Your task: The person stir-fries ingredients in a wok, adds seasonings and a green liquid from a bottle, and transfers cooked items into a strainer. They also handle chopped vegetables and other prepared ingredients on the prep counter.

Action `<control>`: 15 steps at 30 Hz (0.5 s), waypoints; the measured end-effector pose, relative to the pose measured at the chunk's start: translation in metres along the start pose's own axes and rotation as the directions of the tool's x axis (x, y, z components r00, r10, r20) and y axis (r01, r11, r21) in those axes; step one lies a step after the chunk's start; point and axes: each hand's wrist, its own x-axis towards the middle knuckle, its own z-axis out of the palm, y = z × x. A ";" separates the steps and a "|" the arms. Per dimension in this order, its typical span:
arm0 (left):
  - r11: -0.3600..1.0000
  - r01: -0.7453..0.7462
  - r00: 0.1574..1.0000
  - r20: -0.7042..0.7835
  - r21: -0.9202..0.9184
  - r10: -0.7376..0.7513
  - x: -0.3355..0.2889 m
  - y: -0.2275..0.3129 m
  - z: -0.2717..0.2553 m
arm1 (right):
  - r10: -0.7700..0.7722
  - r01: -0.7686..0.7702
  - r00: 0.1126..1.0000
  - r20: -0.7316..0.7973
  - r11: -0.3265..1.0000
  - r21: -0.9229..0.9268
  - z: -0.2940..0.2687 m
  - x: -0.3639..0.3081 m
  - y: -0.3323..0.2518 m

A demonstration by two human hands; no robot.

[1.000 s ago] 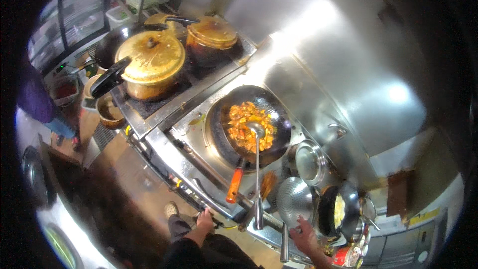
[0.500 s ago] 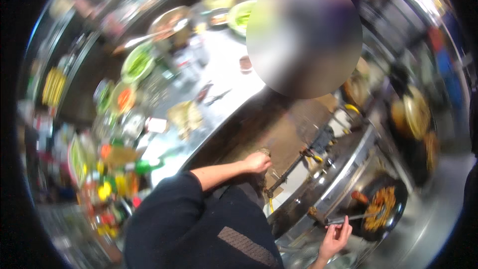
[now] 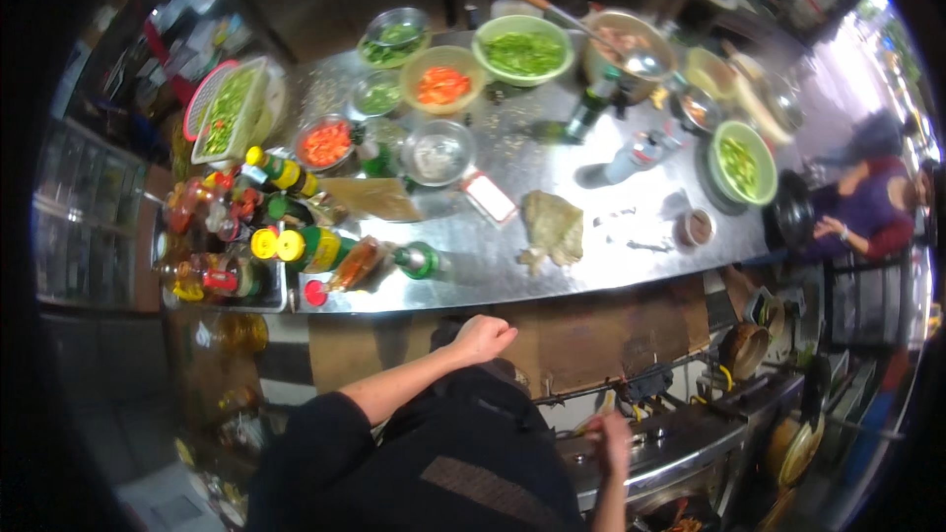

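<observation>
My left hand (image 3: pixel 483 338) is closed in a fist in front of my body, by the near edge of the steel table (image 3: pixel 463 281). Whatever it may hold is hidden. My right hand (image 3: pixel 609 438) hangs over the front of the stove (image 3: pixel 670 453), fingers bent and blurred, so its grip is unclear. Only part of the wok (image 3: pixel 680 520) with orange-brown food shows at the lower edge. On the table nearest my left hand lie a crumpled tan cloth (image 3: pixel 552 229), a green bottle (image 3: pixel 418 260) and a red-capped sauce bottle (image 3: pixel 353 266).
Bowls of cut greens (image 3: pixel 523 54), orange-red pieces (image 3: pixel 442 86) and a metal pot with a ladle (image 3: pixel 631 44) fill the far side. Yellow-capped bottles (image 3: pixel 313 248) crowd the left end. Another person (image 3: pixel 872 202) is at the far right.
The view has swung left from the wok to the table. My right hand has come away from the long-handled utensil in the wok. My left hand stays closed.
</observation>
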 end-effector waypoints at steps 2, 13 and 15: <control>0.998 0.054 0.997 -0.063 0.032 -0.052 -0.022 -0.029 -0.025 | 0.174 -0.072 0.981 0.087 0.740 -0.668 -0.002 0.021 0.071; 0.992 0.038 0.752 -0.650 -0.121 -0.109 -0.024 -0.090 -0.099 | 0.077 0.146 0.975 0.210 0.492 -0.858 0.137 0.078 -0.059; 0.993 -0.032 0.713 -0.699 -0.112 -0.056 -0.010 -0.080 -0.100 | -0.388 0.639 0.769 0.508 0.420 -0.645 0.202 0.103 -0.086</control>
